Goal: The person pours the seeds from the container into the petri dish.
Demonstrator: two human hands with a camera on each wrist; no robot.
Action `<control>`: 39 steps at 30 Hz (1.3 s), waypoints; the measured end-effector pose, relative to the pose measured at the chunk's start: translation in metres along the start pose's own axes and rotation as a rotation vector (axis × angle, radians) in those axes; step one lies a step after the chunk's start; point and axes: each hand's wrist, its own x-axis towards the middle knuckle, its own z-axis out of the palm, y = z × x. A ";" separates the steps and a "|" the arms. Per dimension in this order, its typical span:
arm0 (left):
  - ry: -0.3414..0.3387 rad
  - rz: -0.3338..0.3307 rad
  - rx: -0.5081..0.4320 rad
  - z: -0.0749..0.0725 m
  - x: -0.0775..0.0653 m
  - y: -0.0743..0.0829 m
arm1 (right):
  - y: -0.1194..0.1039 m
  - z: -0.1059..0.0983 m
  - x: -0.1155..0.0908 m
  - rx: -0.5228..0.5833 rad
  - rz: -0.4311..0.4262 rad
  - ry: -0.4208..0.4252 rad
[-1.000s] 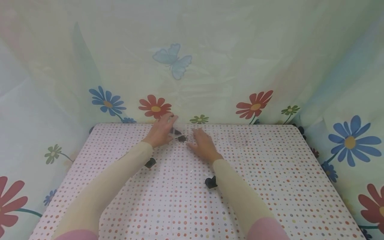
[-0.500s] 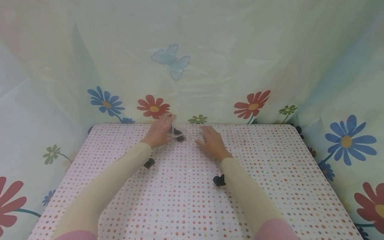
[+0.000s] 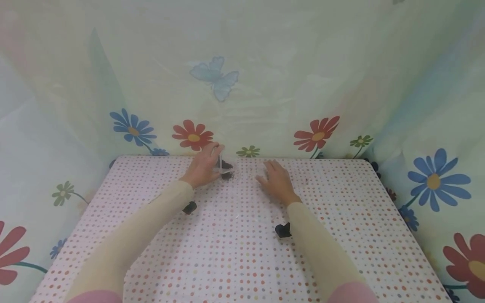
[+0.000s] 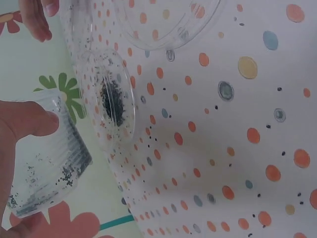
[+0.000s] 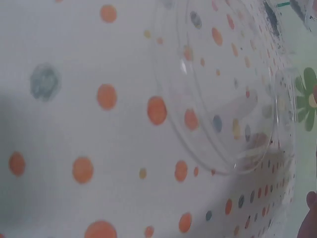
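My left hand (image 3: 204, 166) pinches a clear plastic cup (image 4: 47, 163) with dark grains clinging inside, its thumb across the wall. Tilted, the cup hangs beside a shallow clear dish (image 4: 130, 106) that bears a pile of dark grains (image 4: 113, 101). To the right, my right hand (image 3: 278, 181) has its fingers spread and relaxed, with nothing in them. Under and beside it lies another clear round dish (image 5: 185, 106), seen largest in the right wrist view. Part of the right hand's fingers (image 4: 34, 20) shows in the left wrist view's top corner.
A polka-dot cloth (image 3: 242, 252) covers the table, with loose dark grains (image 4: 216, 107) scattered on it. Behind the table's far edge hangs a flowered curtain (image 3: 265, 92). Dark wrist-worn devices (image 3: 189, 207) show below both wrists.
My right hand has moved to the right, away from the dish with the grain pile. The left hand still holds the cup in nearly the same place.
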 end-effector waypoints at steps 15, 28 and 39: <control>-0.021 -0.006 -0.013 0.004 0.008 0.012 | 0.013 -0.001 -0.010 0.030 0.111 -0.097; -0.013 0.022 -0.011 0.007 0.014 0.019 | 0.011 -0.002 -0.010 0.044 0.115 -0.108; -0.022 0.018 -0.003 0.006 0.017 0.024 | 0.013 0.002 -0.010 0.076 0.128 -0.138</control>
